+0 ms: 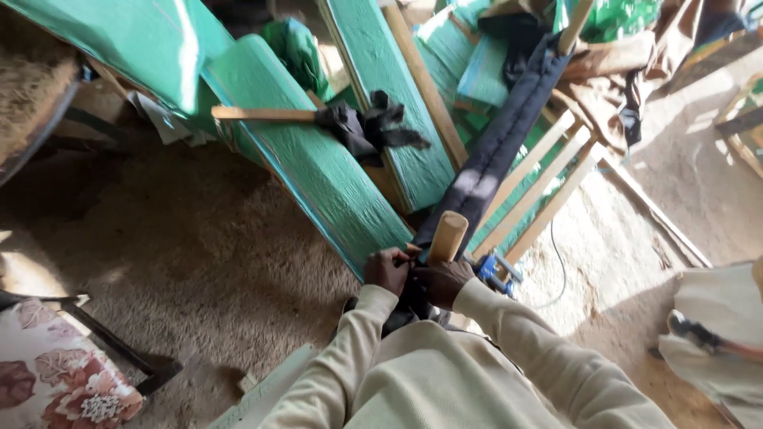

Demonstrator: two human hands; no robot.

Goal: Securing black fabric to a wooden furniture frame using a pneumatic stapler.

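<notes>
My left hand (387, 268) and my right hand (442, 282) meet close together at the near end of a long dark fabric-covered piece (497, 147) that slants away up to the right. Both hands pinch the dark fabric where it wraps that end. A round wooden post (447, 236) sticks up just above my right hand. A blue tool (491, 268) lies right beside my right hand. Cream sleeves cover both of my arms.
Green padded panels (318, 171) lean to the left and behind, one with a wooden stick (262, 114) and a dark rag (369, 127) on it. Pale wooden slats (540, 187) lie to the right. A floral cushion (56, 369) sits bottom left. Another person's sleeve (715, 318) is at the right.
</notes>
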